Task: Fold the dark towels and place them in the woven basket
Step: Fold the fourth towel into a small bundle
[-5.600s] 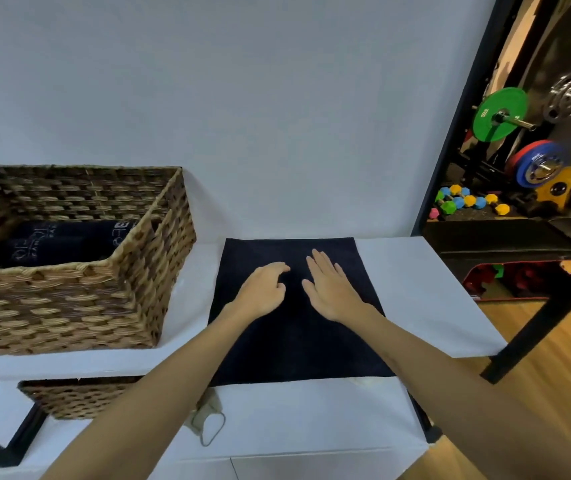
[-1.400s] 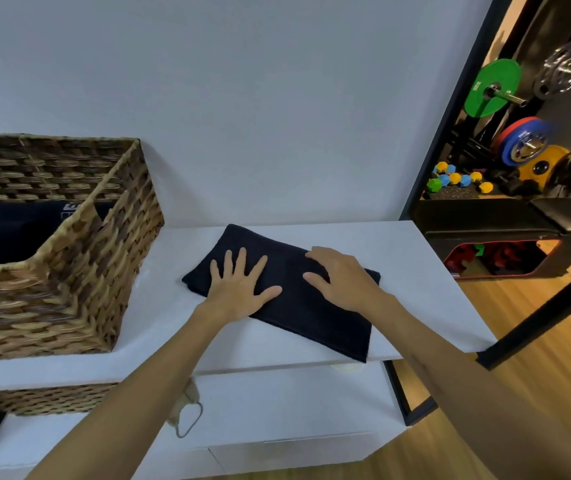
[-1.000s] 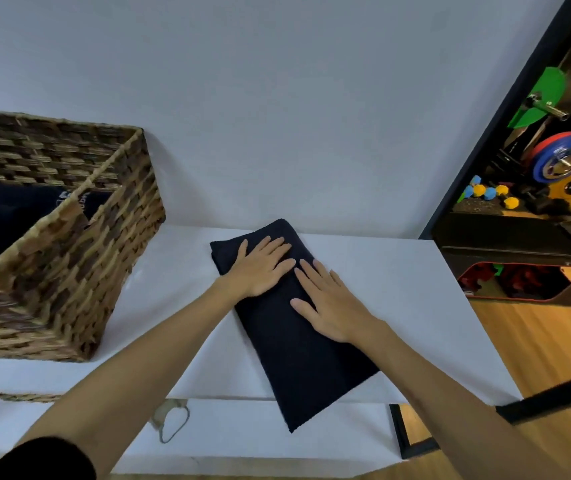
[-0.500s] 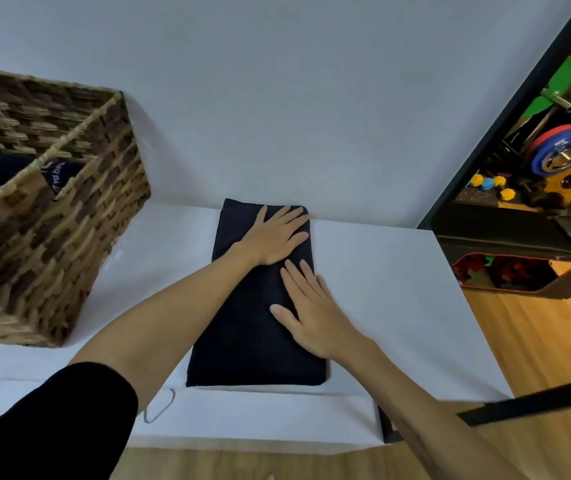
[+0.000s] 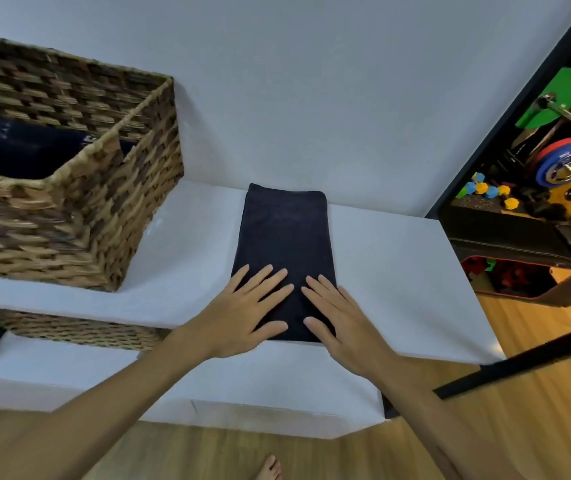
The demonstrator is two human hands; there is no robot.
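A dark towel (image 5: pixel 284 244), folded into a long narrow strip, lies on the white table (image 5: pixel 398 278) and runs from the wall toward me. My left hand (image 5: pixel 242 313) lies flat with spread fingers on the strip's near left corner. My right hand (image 5: pixel 339 317) lies flat beside it on the near right corner. The woven basket (image 5: pixel 111 209) stands on the table at the left, apart from the strip. Inside it lie other dark towels (image 5: pixel 17 150), partly hidden by its wall.
A second woven basket (image 5: pixel 79 330) sits on a lower shelf under the table's left part. Gym gear with coloured weight plates (image 5: pixel 564 164) fills the right side behind a black frame (image 5: pixel 506 109). A wooden floor (image 5: pixel 519 427) and a bare foot (image 5: pixel 270 469) are below.
The towel went from a spread square to a narrow strip and was turned lengthwise. Since half a second ago both hands slid from its far and middle parts to its near end.
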